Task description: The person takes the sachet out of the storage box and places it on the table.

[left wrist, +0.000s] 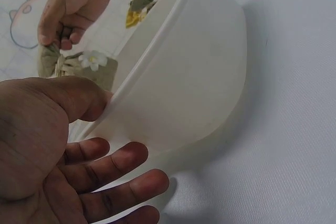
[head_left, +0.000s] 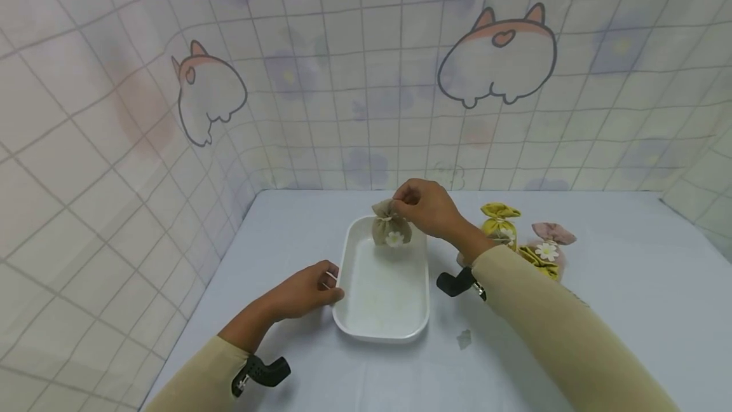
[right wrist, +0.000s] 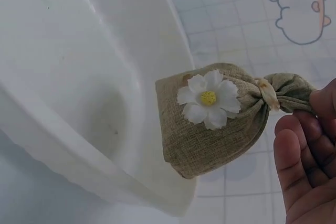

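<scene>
A beige drawstring sachet (head_left: 380,233) with a white flower on its front hangs over the far end of a white tray (head_left: 380,301). My right hand (head_left: 430,207) pinches the sachet's gathered top between thumb and fingers, as the right wrist view shows with the flower (right wrist: 209,98) facing the camera. On the tray's left side, my left hand (head_left: 303,291) holds the rim. Seen from the left wrist, the thumb (left wrist: 86,98) lies at the rim and the fingers spread along the outside of the wall. The tray's inside has nothing lying in it.
Right of the tray, partly behind my right forearm, lie several more sachets: a yellow one (head_left: 499,210), a pink one (head_left: 553,233) and another yellow one (head_left: 539,262). A patterned cloth wall (head_left: 366,113) closes off the back and the left of the white table (head_left: 400,377).
</scene>
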Motion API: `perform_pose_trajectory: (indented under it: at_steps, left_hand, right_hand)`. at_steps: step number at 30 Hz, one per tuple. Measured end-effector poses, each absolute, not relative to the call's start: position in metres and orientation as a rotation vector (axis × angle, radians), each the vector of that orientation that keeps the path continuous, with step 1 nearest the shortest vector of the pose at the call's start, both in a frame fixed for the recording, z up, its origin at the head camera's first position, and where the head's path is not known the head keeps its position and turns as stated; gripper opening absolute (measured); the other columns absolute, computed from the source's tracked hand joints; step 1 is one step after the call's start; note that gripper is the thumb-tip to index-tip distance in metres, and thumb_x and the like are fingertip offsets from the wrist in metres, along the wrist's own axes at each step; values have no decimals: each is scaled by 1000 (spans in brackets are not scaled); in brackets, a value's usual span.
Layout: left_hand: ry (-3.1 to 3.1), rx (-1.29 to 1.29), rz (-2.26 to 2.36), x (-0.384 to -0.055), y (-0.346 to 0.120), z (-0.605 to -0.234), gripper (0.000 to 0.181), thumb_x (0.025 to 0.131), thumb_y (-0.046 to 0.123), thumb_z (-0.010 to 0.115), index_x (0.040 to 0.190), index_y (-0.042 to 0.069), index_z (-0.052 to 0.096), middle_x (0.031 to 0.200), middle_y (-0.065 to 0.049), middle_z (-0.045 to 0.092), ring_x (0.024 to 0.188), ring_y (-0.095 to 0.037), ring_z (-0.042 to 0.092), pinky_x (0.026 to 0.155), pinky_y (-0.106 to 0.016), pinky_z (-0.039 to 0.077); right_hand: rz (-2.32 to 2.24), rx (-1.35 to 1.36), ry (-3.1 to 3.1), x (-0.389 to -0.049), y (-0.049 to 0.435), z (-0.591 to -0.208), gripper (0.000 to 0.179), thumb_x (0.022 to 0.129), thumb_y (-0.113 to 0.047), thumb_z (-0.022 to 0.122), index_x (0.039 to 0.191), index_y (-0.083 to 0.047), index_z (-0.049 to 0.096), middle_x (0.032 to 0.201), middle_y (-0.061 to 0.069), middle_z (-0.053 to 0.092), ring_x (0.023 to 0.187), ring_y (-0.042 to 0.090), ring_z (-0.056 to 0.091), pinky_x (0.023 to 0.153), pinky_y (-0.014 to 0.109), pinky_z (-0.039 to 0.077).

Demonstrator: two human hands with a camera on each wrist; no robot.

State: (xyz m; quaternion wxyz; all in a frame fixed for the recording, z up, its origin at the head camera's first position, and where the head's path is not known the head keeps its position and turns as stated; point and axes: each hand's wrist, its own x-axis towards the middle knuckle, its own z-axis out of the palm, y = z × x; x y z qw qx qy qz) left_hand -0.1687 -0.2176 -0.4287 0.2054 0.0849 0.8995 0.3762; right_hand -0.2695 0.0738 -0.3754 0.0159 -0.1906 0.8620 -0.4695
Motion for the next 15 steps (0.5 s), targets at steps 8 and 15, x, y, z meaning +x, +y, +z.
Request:
perform_pose_trajectory:
  at_steps: [8,15]
  left_hand:
    - [2504,226,1046,-169,-217,-430,36,96,31,74,123,12,59,105,1,66,94,-16,61,78,-38,50]
    - [2504,223,1058,-168,-217,-428,38,95,31,75,123,11,59,105,0,66,95,-17,61,80,-39,50]
  right_hand:
    - [-1454,-617,2702,-260,88,-364,12,99,-22,68,106,-12,67,100,3,71,95,21,68,83,41,54]
    - [-1432,-605,2747,-249,101,-355,12,99,-22,69,105,-13,67,99,2,71,94,21,67,80,41,55]
